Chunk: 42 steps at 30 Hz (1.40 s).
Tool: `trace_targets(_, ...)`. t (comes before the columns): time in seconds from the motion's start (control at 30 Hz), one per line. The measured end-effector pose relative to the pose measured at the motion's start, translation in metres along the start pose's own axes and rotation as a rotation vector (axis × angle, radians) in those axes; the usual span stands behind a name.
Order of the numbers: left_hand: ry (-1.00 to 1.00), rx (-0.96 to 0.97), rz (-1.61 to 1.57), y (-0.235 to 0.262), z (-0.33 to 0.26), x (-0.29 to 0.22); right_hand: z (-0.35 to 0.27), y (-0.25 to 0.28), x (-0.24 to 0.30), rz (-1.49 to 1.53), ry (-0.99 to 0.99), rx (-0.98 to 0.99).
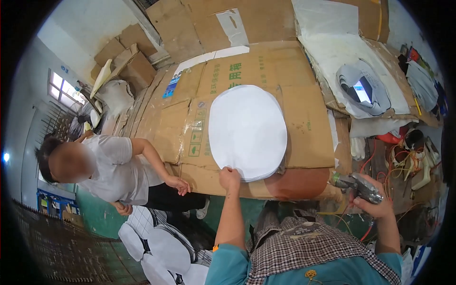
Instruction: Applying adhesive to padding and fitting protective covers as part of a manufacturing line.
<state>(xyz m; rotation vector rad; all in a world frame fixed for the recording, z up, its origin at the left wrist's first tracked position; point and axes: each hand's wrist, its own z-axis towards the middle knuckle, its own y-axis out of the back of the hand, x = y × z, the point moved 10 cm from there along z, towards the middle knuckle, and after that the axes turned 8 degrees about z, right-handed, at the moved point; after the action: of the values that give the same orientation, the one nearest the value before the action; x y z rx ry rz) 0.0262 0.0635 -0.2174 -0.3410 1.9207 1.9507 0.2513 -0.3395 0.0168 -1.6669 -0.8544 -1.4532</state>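
Observation:
A stack of white oval sheets [248,130] lies on the cardboard-covered table in front of me. At its near left edge, my left hand [230,178] is closed, its fingers curled on the rim of the top sheet. My right hand [373,199] grips a metal spray gun [365,188] with a green part at its front end. The gun is held off to the right of the stack, past the table's near right corner, apart from the sheets. A red hose hangs below it.
Flattened cardboard [190,123] covers the table, with a reddish-brown patch [304,184] at its near edge. Left of me stands a person [114,161] in a white shirt. More white ovals [168,249] are piled low at left. A grey cap [363,88] and phone lie at right, above tangled hoses [399,159].

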Motion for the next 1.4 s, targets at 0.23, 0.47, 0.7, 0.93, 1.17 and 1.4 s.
trace_targets(0.23, 0.281, 0.085, -0.761, -0.035, 0.009, 0.039, 0.019, 0.03, 0.002, 0.086, 0.113, -0.263)
trace_targets(0.47, 0.632, 0.304, -1.212, -0.064, -0.031, 0.02, 0.02, 0.005, 0.006, 0.069, 0.043, -0.033)
trace_targets(0.7, 0.535, 0.433, -1.265, -0.061, -0.042, -0.012, 0.031, 0.016, -0.003, 0.202, 0.115, -0.177)
trace_targets(0.93, 0.183, 0.341, -1.766, 0.06, 0.003, -0.055, 0.025, 0.018, -0.003, 0.147, 0.153, -0.109)
trace_targets(1.17, -0.325, 0.04, -1.745, 0.233, 0.026, 0.048, 0.004, 0.006, -0.008, 0.113, -0.008, -0.025)
trace_targets(1.4, -0.149, -0.125, -1.808, 0.269, 0.012, 0.085, -0.006, -0.002, -0.011, 0.164, -0.061, -0.094)
